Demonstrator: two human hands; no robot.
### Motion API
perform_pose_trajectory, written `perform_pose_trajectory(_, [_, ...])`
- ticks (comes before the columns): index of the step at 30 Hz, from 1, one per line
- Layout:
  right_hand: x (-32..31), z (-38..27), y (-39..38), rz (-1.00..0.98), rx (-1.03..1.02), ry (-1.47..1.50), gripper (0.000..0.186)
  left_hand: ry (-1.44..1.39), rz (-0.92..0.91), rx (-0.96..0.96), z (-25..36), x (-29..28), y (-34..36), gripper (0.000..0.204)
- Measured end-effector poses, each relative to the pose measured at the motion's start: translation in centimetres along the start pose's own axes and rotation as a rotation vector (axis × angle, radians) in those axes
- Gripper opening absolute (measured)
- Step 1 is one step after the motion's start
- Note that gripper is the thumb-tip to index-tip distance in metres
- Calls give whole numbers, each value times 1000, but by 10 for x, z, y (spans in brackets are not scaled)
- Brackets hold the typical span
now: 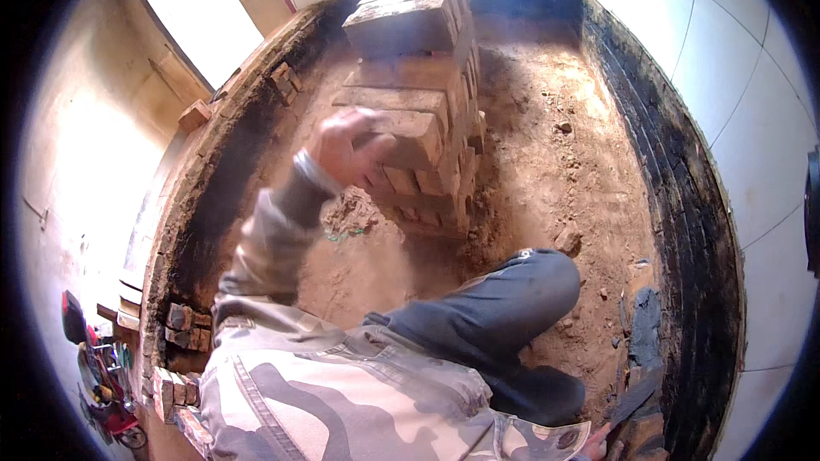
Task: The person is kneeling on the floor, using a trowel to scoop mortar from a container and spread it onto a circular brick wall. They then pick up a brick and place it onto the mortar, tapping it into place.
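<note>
Held left hand [348, 149], blurred, with fingers parted, just beside the bricks [424, 132] stacked on the dirt floor [594, 179]; could not tell if touching. Had right hand [595, 446] well apart, mostly cut off at the lower edge, by a flat tool [636, 397]; could not tell its grip.

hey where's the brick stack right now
In the head view, the brick stack stands upper centre on the dirt floor, with the left hand at its near left side.
</note>
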State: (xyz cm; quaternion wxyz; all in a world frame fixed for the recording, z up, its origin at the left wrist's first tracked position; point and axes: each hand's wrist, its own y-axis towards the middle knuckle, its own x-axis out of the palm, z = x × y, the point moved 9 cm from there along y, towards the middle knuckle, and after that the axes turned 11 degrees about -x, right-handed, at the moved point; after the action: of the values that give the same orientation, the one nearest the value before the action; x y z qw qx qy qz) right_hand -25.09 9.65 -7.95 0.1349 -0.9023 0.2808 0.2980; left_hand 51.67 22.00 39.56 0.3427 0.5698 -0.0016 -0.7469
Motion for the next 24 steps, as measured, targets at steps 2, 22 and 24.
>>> perform_pose_trajectory(2, [2,-25,-11,-40,-11,-34,49,342,31,61,-37,7,14,77])
perform_pose_trajectory(22, [-22,-91,-80,-120,77,45,50,-819,107,-54,45,31,-2,52])
perform_pose_trajectory(24, [-1,-81,-87,-165,93,273,45,-1219,-112,-48,67,50,27,55])
